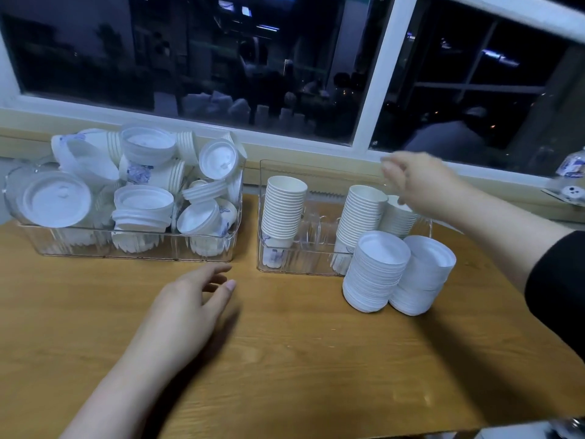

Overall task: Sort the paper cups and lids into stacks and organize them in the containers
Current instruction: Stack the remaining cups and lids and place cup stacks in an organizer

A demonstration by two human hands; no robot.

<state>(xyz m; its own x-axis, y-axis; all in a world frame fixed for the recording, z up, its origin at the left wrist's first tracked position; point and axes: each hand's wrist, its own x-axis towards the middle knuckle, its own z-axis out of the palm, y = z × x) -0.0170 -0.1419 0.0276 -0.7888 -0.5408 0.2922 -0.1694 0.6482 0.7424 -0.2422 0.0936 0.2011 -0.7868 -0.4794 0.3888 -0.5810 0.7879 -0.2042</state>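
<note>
— Where are your hands against the cups?

— Your right hand (418, 182) hovers above the back stack of cups (399, 217) in the right container (316, 172). It's blurred, so I cannot tell if it holds anything. Your left hand (186, 308) is over the wooden table (285, 359), fingers relaxed, empty.

— And the rest?

— Two lid stacks (376, 270) stand on the table just beside that container. The left container (133, 248), beyond your left fingertips, holds jumbled cups and lids.
</note>
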